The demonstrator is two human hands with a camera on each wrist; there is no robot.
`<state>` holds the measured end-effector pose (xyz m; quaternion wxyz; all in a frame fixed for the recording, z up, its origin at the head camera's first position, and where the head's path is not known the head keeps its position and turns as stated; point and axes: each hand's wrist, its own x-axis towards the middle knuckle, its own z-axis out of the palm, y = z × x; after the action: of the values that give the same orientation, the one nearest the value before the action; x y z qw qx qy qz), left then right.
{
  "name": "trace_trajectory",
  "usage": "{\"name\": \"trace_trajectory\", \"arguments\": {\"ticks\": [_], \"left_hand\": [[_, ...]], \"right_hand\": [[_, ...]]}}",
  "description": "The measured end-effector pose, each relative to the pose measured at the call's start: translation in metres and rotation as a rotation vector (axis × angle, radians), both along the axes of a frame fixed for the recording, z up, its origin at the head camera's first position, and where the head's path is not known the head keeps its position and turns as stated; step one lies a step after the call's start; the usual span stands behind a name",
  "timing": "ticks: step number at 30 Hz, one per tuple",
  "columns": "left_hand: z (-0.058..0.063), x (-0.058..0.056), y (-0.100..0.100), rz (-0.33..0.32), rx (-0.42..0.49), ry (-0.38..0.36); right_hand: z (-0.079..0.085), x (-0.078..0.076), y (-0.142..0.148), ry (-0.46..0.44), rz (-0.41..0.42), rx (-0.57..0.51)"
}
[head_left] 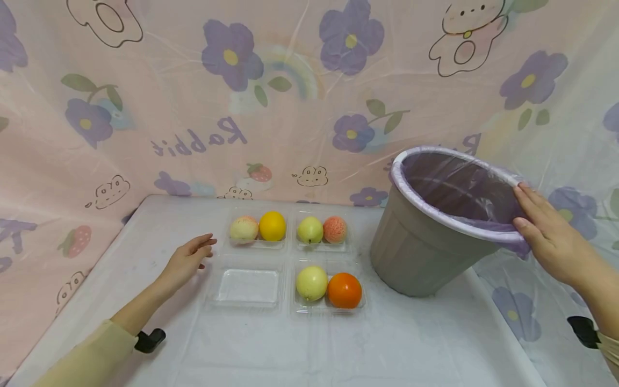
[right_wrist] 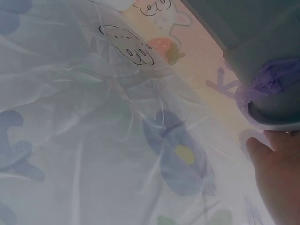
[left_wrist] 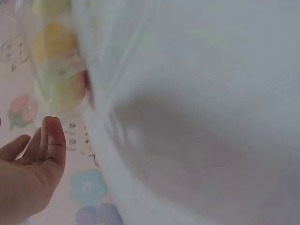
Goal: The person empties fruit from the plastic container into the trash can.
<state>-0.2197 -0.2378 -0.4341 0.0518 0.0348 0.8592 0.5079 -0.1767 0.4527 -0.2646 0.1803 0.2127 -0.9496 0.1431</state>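
My right hand (head_left: 551, 231) holds the rim of a grey trash bin (head_left: 416, 252) lined with a thin purple bag (head_left: 464, 223). The bin leans to the right on the white table, and in the right wrist view the thumb (right_wrist: 258, 147) is at its rim. My left hand (head_left: 186, 263) holds nothing, its fingers loosely bent, left of the clear plastic boxes. Nearest it are an empty clear box (head_left: 249, 287) and, behind that, a box with a pale peach-like fruit (head_left: 244, 229) and a yellow round fruit (head_left: 273, 226).
Another clear box at the back holds a green fruit (head_left: 310, 230) and a reddish fruit (head_left: 335, 229). In front of it, one more has a pale green fruit (head_left: 311, 283) and an orange (head_left: 344, 290). A patterned pink sheet (head_left: 290, 118) hangs behind the table.
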Motion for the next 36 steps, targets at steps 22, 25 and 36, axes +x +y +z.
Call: {"name": "trace_trajectory", "arguments": {"ticks": [22,25,36], "left_hand": [[-0.011,-0.128,-0.028,-0.183,-0.011,-0.034],[-0.016,-0.137,-0.031,-0.229,0.011,-0.095],[-0.023,-0.152,-0.030,-0.355,0.160,-0.244]], "right_hand": [[-0.001,-0.002,0.001,0.004,-0.005,-0.007],[0.000,-0.002,0.001,0.001,-0.008,-0.008],[0.001,-0.001,0.000,-0.005,-0.005,-0.010]]}}
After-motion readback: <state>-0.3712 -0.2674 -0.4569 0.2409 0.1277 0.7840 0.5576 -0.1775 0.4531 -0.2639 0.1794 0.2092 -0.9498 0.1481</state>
